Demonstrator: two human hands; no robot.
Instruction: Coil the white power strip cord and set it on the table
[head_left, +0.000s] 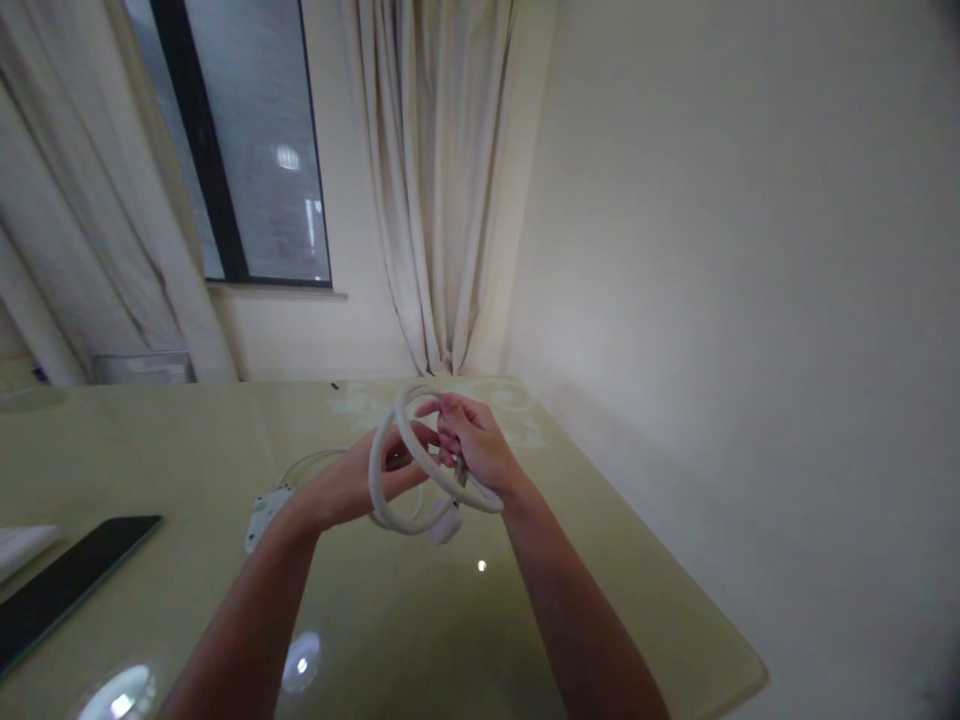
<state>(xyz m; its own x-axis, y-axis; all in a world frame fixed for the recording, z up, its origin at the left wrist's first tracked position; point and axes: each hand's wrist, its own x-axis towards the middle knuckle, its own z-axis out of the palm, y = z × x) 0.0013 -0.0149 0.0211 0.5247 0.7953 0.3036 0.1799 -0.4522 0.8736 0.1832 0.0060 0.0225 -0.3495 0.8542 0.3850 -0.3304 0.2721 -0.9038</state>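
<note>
A thick white cable is bent into loose loops in front of me, above the table. My right hand is closed around part of it, with a short metallic piece showing just below the fingers. My left hand reaches into the loops from the left, its fingers stretched toward my right hand and apart from each other. Loops pass in front of the left fingers and partly cover them. A white plug-like end hangs beneath the coil.
Behind my left wrist, a white power strip with a thin cord lies on the glossy table. A dark flat panel and a white object are at the left. Curtains and a wall border the table.
</note>
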